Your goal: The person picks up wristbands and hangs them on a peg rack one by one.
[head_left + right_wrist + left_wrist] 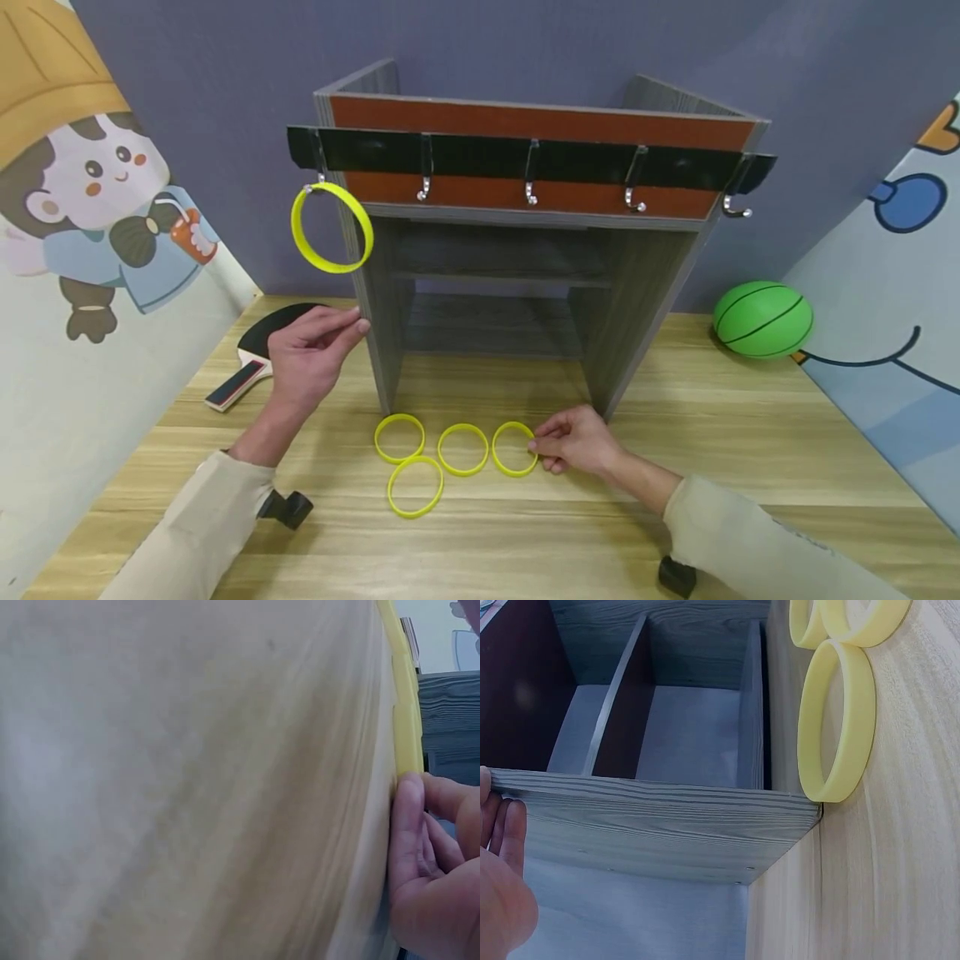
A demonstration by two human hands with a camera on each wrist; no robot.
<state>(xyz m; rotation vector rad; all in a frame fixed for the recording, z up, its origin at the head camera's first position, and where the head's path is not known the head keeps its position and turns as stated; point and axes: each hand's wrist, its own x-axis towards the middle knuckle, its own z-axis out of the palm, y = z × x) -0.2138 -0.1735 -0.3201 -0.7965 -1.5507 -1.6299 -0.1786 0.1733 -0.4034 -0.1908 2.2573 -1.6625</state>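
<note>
At the table, my right hand (573, 440) pinches the right side of a yellow silicone wristband (497, 458) between thumb and fingers. That band (407, 712) shows edge-on in the right wrist view. My left hand (311, 354) holds the front edge of the left side panel (660, 817) of a grey wooden shelf unit (645, 325), thumb and fingertips at the edge. Another yellow wristband (367, 237) hangs from the leftmost hook. Three more wristbands (462, 473) lie flat on the table, two of them touching. A black rail (480, 158) carries a row of metal hooks (531, 192).
A table tennis bat (238, 385) lies on the wooden table (525, 542) left of the shelf unit. A green ball (763, 321) sits at the back right. Walls with cartoon pictures (112, 192) flank the table.
</note>
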